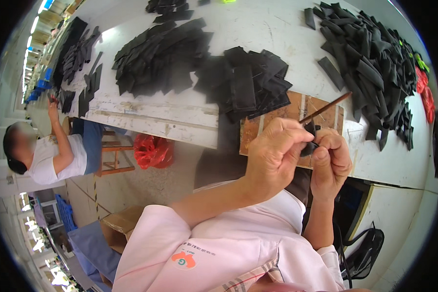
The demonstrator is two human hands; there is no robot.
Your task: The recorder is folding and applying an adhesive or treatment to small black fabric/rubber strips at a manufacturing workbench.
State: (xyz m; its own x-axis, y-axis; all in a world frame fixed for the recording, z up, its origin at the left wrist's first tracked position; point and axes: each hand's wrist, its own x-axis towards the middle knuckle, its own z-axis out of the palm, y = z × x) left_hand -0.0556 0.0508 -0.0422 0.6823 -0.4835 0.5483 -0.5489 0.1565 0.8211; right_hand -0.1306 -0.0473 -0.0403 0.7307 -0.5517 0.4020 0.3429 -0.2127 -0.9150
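A long white table (258, 29) carries heaps of black pieces (370, 63) and a brown board (277, 121) at its near edge. Above this board, the left hand (272, 158) and the right hand (331, 163) both pinch one small black piece (309, 146). The right hand also holds a thin brown stick (326, 108).

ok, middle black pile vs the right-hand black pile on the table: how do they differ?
The middle pile is smaller and lies low, made of wide flat squarish pieces. The right pile is bigger, heaped higher, made of narrow strips lying at all angles. The middle pile overlaps the brown board; the right pile does not. Both are black pieces on the white table.
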